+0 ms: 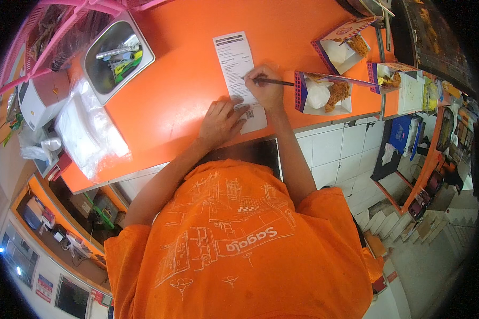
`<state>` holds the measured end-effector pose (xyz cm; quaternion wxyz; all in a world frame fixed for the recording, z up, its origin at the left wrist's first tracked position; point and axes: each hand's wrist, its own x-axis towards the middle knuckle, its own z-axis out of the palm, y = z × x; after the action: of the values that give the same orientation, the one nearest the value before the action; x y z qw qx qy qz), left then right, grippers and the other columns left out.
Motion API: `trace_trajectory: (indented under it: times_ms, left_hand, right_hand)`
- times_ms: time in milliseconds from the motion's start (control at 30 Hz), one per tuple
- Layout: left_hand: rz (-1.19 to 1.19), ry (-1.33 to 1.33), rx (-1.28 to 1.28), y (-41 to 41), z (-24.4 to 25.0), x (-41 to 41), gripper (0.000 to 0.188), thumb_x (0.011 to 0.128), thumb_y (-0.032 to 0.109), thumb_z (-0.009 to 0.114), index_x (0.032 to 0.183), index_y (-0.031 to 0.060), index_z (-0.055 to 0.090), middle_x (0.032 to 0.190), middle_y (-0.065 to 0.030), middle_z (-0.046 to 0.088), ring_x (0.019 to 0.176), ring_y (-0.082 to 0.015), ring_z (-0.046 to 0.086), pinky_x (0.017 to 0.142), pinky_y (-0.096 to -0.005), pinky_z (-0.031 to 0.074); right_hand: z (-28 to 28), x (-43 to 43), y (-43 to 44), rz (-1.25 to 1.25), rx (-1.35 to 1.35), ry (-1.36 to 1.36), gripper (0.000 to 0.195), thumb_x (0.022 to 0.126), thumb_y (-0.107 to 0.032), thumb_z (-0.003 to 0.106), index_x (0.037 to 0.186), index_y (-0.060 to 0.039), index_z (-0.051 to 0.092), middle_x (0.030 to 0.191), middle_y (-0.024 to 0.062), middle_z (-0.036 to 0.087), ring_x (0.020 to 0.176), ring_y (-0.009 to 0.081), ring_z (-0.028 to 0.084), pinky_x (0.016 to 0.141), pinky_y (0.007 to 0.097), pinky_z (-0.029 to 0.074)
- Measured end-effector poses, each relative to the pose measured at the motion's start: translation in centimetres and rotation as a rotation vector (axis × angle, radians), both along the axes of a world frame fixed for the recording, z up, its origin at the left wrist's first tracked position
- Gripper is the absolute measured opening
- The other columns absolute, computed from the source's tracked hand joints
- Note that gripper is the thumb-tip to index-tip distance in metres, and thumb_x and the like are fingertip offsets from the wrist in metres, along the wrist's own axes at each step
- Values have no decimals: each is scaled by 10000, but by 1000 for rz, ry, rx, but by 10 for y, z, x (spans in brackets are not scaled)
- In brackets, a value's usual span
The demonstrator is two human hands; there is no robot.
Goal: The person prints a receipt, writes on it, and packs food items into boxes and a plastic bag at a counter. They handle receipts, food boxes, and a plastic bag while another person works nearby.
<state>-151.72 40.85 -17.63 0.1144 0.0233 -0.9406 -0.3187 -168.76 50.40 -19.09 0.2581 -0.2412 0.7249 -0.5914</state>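
A long printed paper receipt (233,60) lies flat on the orange counter (175,87) before me. My left hand (222,119) presses on its lower part, fingers spread over the edge. In my right hand (265,88) I hold a dark pen (277,82), its tip at the middle of the paper. Just right of that hand, an opened cardboard box (300,92) holds fried chicken (337,95) and a white wrapped portion (318,95). The pen's far end reaches the box's near side in the picture; whether they touch I cannot tell.
Two more open food boxes (330,56) (377,77) stand farther right. On the left are a metal container (145,63) of markers, clear plastic bags (80,127), a pink plastic basket (44,65) and a white device (38,101). The counter's front edge (327,123) runs near my body.
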Motion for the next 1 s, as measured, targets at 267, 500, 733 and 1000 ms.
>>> trace_trajectory:
  times_ms: [267, 500, 733, 1000]
  left_hand:
    - [172, -36, 55, -3, 8, -3, 639, 744, 301, 787, 1292, 77, 545, 1399, -166, 455, 1281, -347, 434, 1032, -481, 360]
    - [212, -63, 8, 1, 4, -4, 742, 713, 356, 808, 1305, 31, 502, 1423, -169, 437, 1333, -352, 396, 1057, -487, 328]
    - [224, -58, 22, 2, 5, -5, 726, 696, 330, 822, 1297, 64, 514, 1418, -160, 449, 1325, -352, 416, 1051, -484, 337]
    - [217, -55, 6, 1, 5, -5, 725, 682, 323, 832, 1290, 79, 522, 1409, -162, 457, 1322, -353, 422, 1051, -486, 339]
  right_hand:
    - [1, 20, 7, -109, -199, 5, 156, 782, 59, 702, 852, -21, 588, 881, 89, 683, 814, 140, 674, 706, 266, 540]
    - [5, 34, 7, -130, -38, 97, 145, 789, 39, 703, 865, -18, 594, 888, 99, 690, 824, 161, 688, 743, 274, 552]
    - [10, 38, 15, -83, -24, 120, 120, 815, 55, 705, 872, 12, 609, 919, 110, 708, 849, 142, 684, 752, 256, 551]
    - [0, 18, 26, -174, -68, 49, 121, 780, 6, 718, 821, -35, 611, 843, 57, 701, 750, 98, 662, 600, 232, 482]
